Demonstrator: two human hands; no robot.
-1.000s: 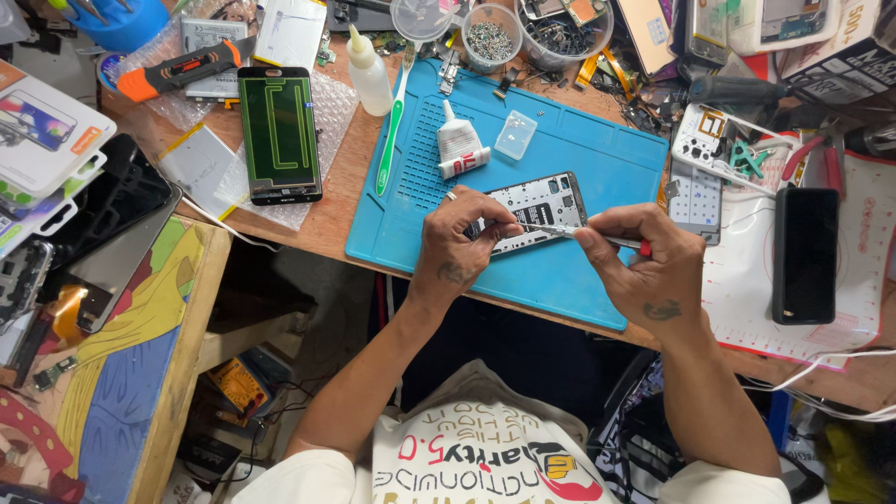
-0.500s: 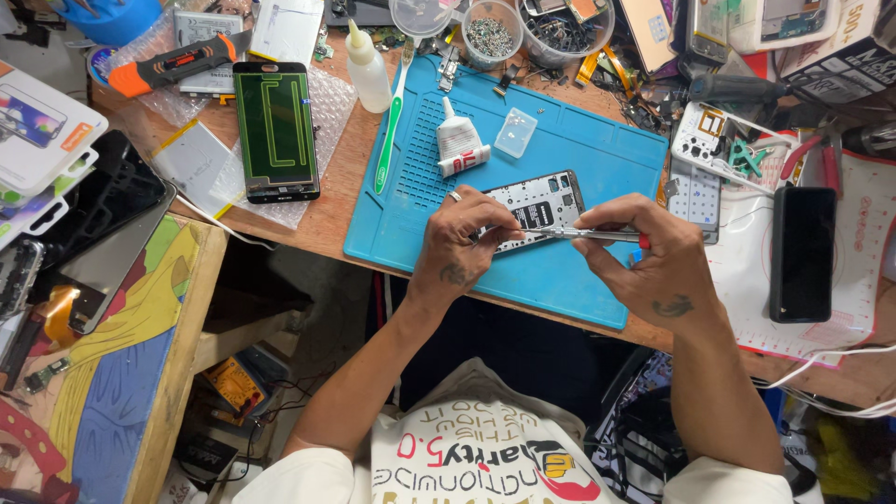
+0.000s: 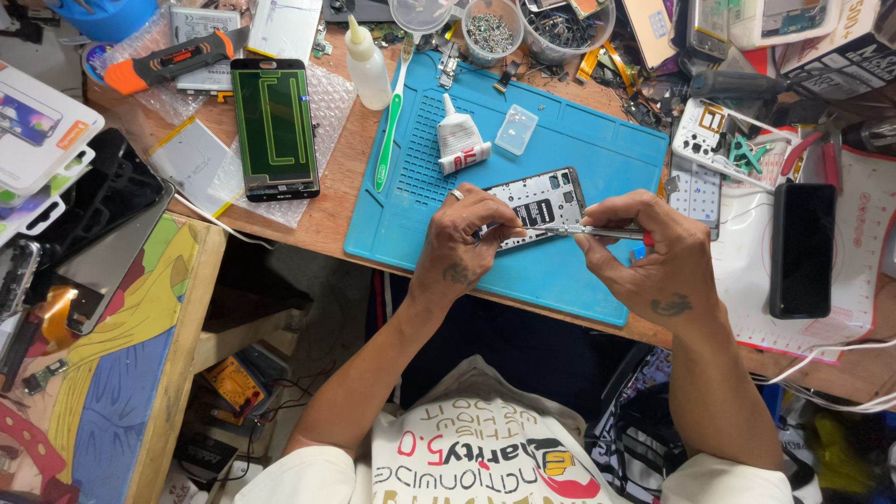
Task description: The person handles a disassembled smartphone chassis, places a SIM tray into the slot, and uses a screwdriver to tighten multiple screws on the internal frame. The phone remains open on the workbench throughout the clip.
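Note:
An opened phone frame (image 3: 544, 201) lies on a blue work mat (image 3: 560, 149) on the wooden bench. My left hand (image 3: 469, 241) rests on the frame's near left corner, fingers pinched at it. My right hand (image 3: 649, 252) grips metal tweezers (image 3: 579, 231) held level, their tip pointing left to my left fingertips over the frame's lower edge. The lower left of the frame is hidden under my left hand.
On the mat: a green toothbrush (image 3: 389, 117), a glue tube (image 3: 459, 145), a small clear case (image 3: 516, 129). A phone screen (image 3: 273, 126) lies at left, a dropper bottle (image 3: 366, 63) behind, a black phone (image 3: 802, 247) at right. Parts bowls (image 3: 492, 30) crowd the back edge.
Both hands have stayed at the phone frame with the tweezers. The view has shifted a little, so the bench sits slightly lower and further left.

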